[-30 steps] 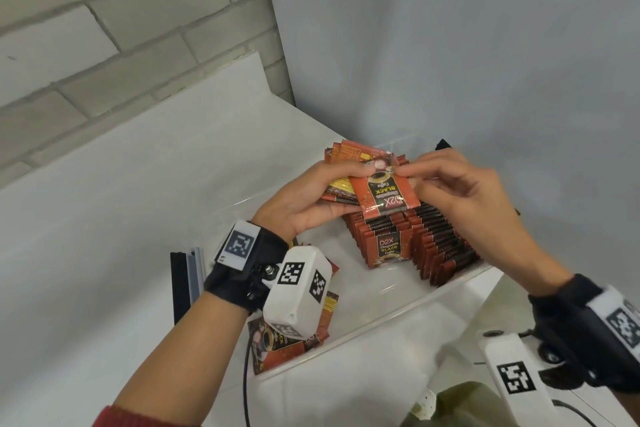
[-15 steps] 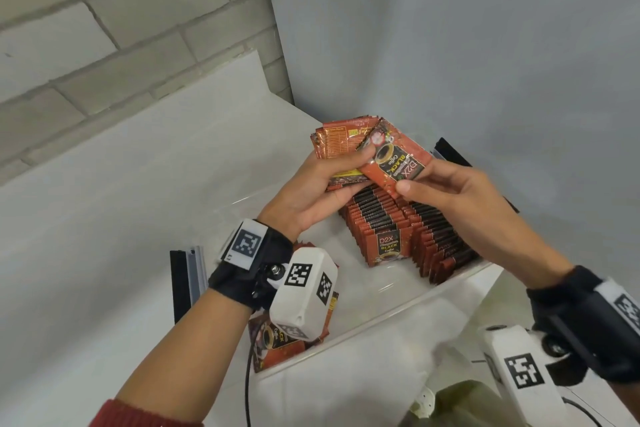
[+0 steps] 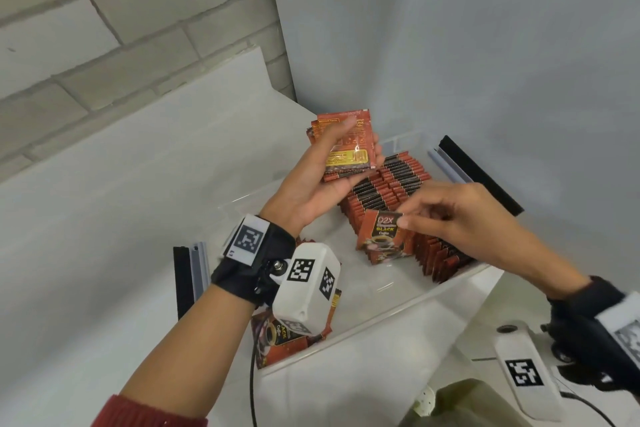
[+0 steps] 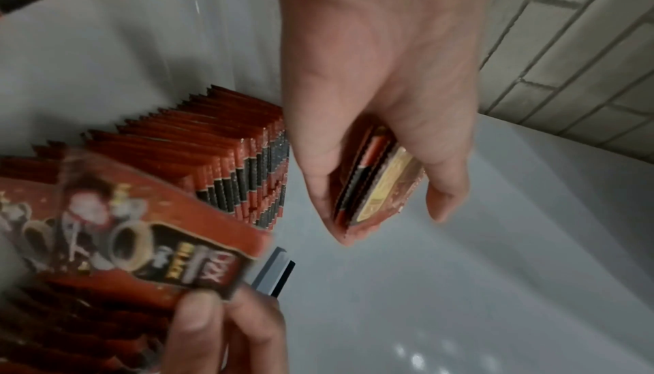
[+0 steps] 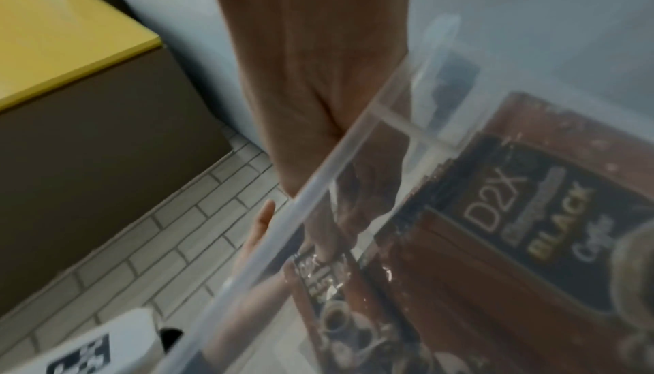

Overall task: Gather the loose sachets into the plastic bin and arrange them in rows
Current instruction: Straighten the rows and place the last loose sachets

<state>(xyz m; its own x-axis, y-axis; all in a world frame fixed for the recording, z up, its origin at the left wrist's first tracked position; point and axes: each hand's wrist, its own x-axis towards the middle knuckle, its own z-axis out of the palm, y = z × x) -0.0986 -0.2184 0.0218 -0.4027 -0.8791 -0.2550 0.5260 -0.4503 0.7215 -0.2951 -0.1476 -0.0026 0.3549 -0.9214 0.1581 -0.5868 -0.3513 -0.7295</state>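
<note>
Loose sachets (image 3: pixel 289 340), lower centre of the head view: a few lie flat in the near corner of the plastic bin (image 3: pixel 388 308), partly hidden under your left wrist camera. You will likely need to slide a fingertip under an edge to lift one, since flat foil gives little to catch.

Left hand (image 3: pixel 311 191), centre of the frame: you hold a small stack of sachets (image 3: pixel 346 146) upright, back sides toward the camera, thumb across the face and fingers curled behind. The left wrist view shows the stack's edges fanned between thumb and fingers (a loose clamp could let the slick packets shear apart).

Rows (image 3: pixel 388 191), centre right: sachets stand on edge, packed tightly, running from the bin's far corner toward its near wall.

Single sachet (image 3: pixel 381 236), centre right: it stands at the near end of the rows, printed face toward you. It looks light, thin and bendable, so it should buckle if pushed from above.

Right hand (image 3: pixel 460 218), right of centre: your fingertips pinch the sachet's top corner. A hold on the crimped top seam seems the stiffest place to steer it.
</note>
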